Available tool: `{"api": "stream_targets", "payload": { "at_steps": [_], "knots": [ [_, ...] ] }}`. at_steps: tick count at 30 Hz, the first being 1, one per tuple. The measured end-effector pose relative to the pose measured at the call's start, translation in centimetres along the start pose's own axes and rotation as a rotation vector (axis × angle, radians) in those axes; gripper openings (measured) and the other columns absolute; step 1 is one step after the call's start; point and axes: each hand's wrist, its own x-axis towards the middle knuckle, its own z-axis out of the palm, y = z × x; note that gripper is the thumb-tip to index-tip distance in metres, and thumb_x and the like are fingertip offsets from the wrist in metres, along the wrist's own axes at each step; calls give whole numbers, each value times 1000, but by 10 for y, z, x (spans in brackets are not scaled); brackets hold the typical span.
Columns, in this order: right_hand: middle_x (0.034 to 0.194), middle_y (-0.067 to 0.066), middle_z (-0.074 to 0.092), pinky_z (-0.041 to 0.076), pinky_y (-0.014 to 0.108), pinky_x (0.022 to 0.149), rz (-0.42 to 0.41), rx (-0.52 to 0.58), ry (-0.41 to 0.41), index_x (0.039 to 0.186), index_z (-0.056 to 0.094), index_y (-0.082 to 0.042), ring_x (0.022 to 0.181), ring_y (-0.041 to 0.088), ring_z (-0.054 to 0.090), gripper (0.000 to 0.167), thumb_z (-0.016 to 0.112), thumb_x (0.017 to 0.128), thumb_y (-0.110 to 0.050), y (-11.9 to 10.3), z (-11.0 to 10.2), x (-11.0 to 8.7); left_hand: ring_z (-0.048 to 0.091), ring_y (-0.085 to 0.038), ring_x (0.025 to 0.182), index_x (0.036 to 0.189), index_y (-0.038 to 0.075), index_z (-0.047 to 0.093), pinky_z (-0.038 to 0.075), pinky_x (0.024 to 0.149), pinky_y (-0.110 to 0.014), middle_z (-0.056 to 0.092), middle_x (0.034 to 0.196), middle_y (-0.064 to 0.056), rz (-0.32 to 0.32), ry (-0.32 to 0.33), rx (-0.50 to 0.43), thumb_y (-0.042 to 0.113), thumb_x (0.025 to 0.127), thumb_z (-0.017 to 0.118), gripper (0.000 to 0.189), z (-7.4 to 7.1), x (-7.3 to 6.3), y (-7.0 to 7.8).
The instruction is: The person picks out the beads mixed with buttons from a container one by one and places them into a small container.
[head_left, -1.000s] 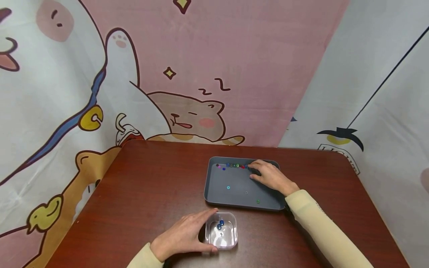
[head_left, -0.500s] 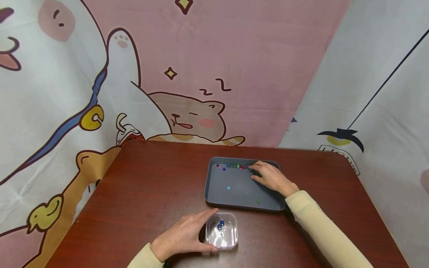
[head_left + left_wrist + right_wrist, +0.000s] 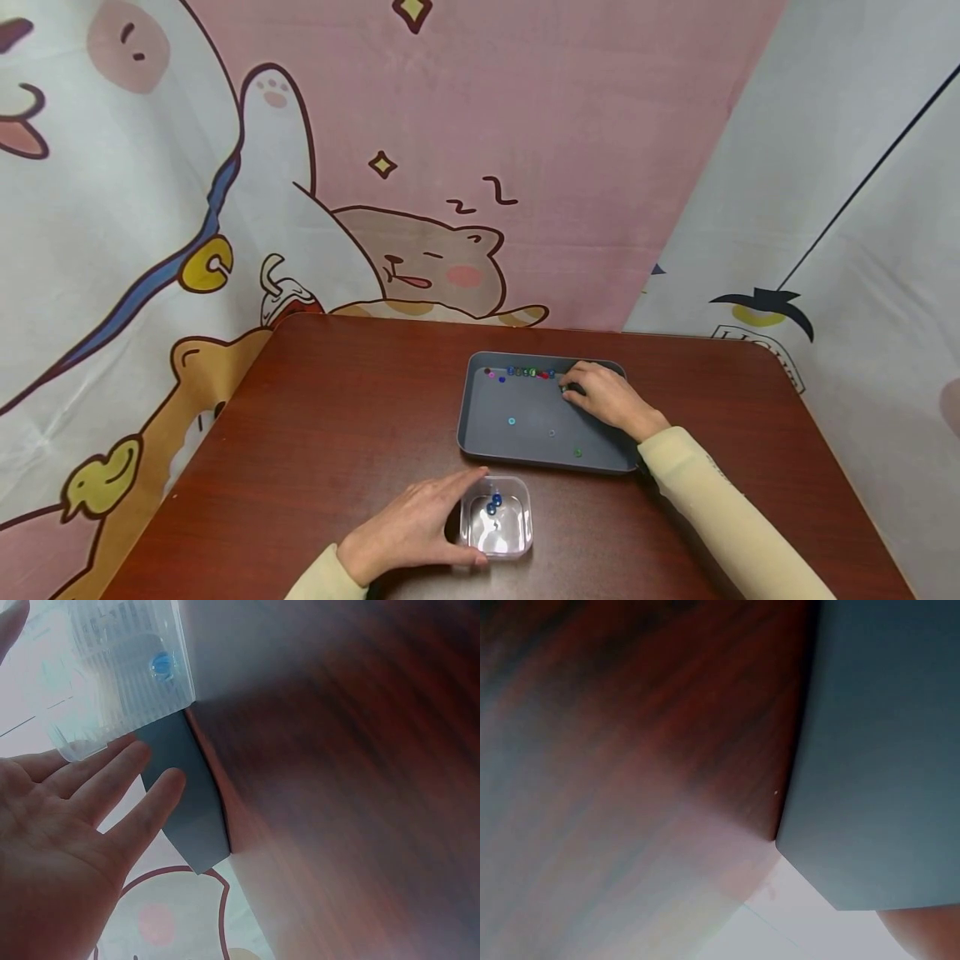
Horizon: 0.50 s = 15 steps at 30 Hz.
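A small clear plastic box [image 3: 510, 529] stands on the table with several blue beads [image 3: 492, 503] inside. My left hand [image 3: 420, 527] holds the box from its left side, thumb at the near corner and fingers at the far one. In the left wrist view the fingers lie along the box's wall. A grey tray [image 3: 495, 446] sits beyond the box. My right hand [image 3: 609, 402] reaches over the tray's right side, thumb and forefinger pinching a small dark bead, mostly hidden, near the back wall. To its left runs a row of coloured beads [image 3: 532, 372].
Loose on the tray floor lie a light blue ring bead [image 3: 512, 421], a dull ring bead [image 3: 552, 432] and a green bead [image 3: 577, 452]. The brown wooden table [image 3: 337, 433] meets a cartoon-printed cloth [image 3: 570, 167] behind.
My right thumb and forefinger have drawn closer together and slightly away from the right end of the bead row. The left hand and the box keep their place.
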Motion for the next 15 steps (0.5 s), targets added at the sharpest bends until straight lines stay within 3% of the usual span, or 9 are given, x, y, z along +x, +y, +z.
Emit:
{"api": "stream_targets", "payload": {
  "at_steps": [15],
  "knots": [
    [115,7,70,56,48,95,-12,0,11,111,79,-10,108,26,68,19,77,96,-20,1,1,-1,60,-21,130,157,10,41,53,104,-44,56,150,-6,-3,-2,10,71,82,74,102,1,0,-1]
  ]
}}
